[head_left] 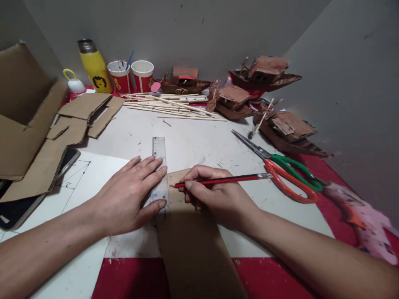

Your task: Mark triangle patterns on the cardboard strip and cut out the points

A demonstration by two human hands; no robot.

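Observation:
My left hand (134, 193) lies flat with its fingers spread, pressing on a clear ruler (159, 146). The ruler stands lengthwise along the left edge of a brown cardboard strip (196, 249). In my right hand (215, 191) is a red and black pencil (230, 179), pinched near its point. The pencil's tip touches or hovers just over the cardboard, close to the ruler's right edge. Right of that hand, scissors (274, 162) with red and green handles rest on the white paper.
Wooden sticks (174, 106) lie behind the hands. Several brown model boats (289, 128) stand at the back right. A yellow bottle (95, 68) and two paper cups (142, 77) are behind. Cardboard pieces (70, 128) partly cover a phone (18, 205) at left.

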